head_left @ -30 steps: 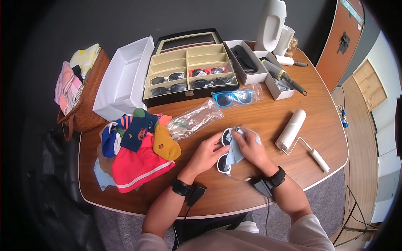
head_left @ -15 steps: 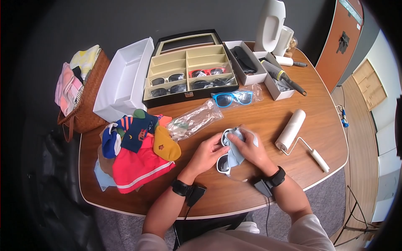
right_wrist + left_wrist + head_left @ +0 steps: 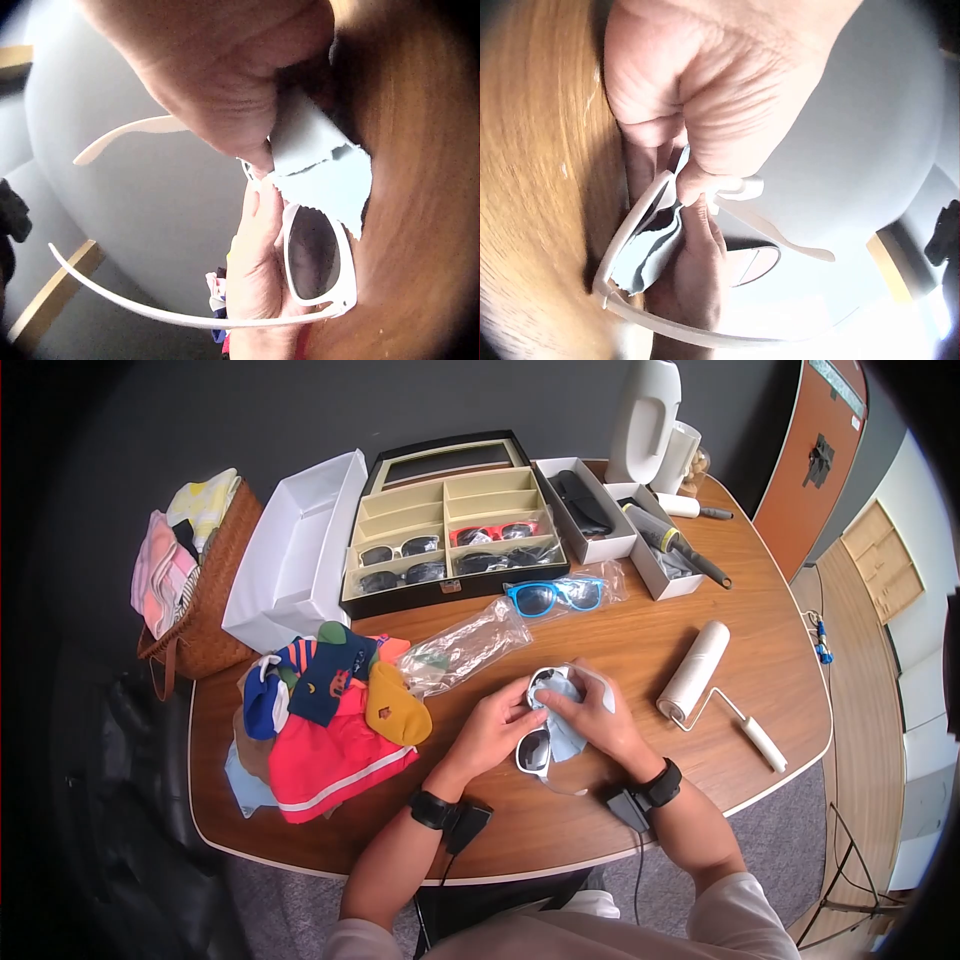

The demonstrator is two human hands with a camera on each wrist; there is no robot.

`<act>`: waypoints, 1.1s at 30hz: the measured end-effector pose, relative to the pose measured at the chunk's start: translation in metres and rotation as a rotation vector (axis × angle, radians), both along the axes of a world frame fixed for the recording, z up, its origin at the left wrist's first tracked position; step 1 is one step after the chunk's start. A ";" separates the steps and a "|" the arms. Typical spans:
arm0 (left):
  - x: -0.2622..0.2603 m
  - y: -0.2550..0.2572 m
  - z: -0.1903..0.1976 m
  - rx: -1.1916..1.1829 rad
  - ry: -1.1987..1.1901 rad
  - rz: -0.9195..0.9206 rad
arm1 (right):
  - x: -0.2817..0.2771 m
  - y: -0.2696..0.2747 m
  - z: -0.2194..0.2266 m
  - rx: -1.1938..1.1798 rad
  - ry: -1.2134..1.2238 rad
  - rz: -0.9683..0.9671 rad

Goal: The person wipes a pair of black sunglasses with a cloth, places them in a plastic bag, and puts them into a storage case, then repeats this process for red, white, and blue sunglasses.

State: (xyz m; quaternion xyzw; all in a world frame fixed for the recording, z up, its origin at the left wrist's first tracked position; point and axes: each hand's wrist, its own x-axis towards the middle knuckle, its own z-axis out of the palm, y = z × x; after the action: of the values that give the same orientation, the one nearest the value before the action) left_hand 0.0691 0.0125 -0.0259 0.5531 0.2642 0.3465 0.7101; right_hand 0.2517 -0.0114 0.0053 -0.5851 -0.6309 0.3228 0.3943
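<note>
White-framed sunglasses (image 3: 533,751) with dark lenses are held between both hands over the front of the table. My left hand (image 3: 492,726) grips the frame near its middle, thumb and fingers on either side. A light blue cloth (image 3: 566,736) is pinched in my right hand (image 3: 600,715), folded over the far lens and partly covering it. In the right wrist view the near lens (image 3: 313,253) shows bare, and a white temple arm (image 3: 187,321) sticks out unfolded. The cloth's ragged edge (image 3: 640,281) hangs beside the frame in the left wrist view.
Blue sunglasses (image 3: 540,598) lie on clear plastic behind the hands. A display case (image 3: 400,597) with several sunglasses stands at the back, beside a white box (image 3: 290,550). Socks and a red garment (image 3: 330,760) are piled left; a lint roller (image 3: 695,670) lies right.
My right hand and the cloth have shifted slightly over the far lens, the thumb moving towards the middle of the frame. My left hand keeps its grip almost unmoved.
</note>
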 end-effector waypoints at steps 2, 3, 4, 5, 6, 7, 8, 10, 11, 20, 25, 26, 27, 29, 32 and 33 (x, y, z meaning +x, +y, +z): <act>-0.001 0.001 -0.002 -0.009 0.007 -0.017 | 0.001 0.002 -0.009 0.016 0.029 -0.022; -0.001 0.002 -0.004 -0.011 0.007 -0.028 | 0.000 0.002 -0.011 0.026 0.046 -0.042; 0.000 0.003 -0.005 -0.013 0.007 -0.039 | -0.001 0.002 -0.013 0.037 0.064 -0.062; 0.000 0.001 -0.004 -0.012 -0.002 -0.026 | -0.002 0.002 -0.015 0.047 0.082 -0.082; 0.002 -0.003 0.002 -0.010 -0.011 -0.012 | -0.003 0.002 -0.016 0.060 0.071 -0.114; 0.004 -0.006 0.006 -0.008 -0.019 0.001 | -0.004 0.002 -0.017 0.073 0.061 -0.147; 0.004 -0.005 0.006 -0.027 -0.017 0.019 | -0.005 0.002 -0.018 0.086 0.050 -0.179; 0.003 -0.006 0.008 -0.013 0.014 0.007 | -0.003 0.003 -0.016 0.084 0.077 -0.241; 0.002 -0.006 0.009 -0.006 0.030 0.001 | -0.001 0.004 -0.015 0.083 0.090 -0.271; 0.003 -0.009 0.013 -0.040 -0.040 -0.112 | -0.004 0.004 -0.012 0.143 0.218 -0.211; -0.010 -0.003 0.035 -0.398 -0.316 -0.257 | -0.001 -0.002 -0.006 0.154 0.241 -0.096; -0.010 -0.004 0.039 -0.409 -0.333 -0.248 | 0.000 -0.004 0.000 0.158 0.201 -0.075; -0.012 -0.003 0.040 -0.429 -0.390 -0.266 | 0.001 -0.004 0.004 0.162 0.161 -0.054; -0.016 -0.002 0.041 -0.467 -0.504 -0.301 | 0.003 -0.002 0.002 0.151 0.244 -0.095; -0.021 0.000 0.037 -0.487 -0.542 -0.315 | 0.006 0.000 -0.001 0.131 0.426 -0.085; -0.021 0.001 0.034 -0.484 -0.556 -0.318 | 0.006 0.000 0.000 0.125 0.496 -0.066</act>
State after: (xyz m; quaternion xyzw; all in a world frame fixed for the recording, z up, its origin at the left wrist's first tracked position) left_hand 0.0476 0.0132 0.0079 0.2891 0.0472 0.2964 0.9090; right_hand 0.2582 -0.0113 0.0050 -0.4829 -0.5142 0.4035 0.5828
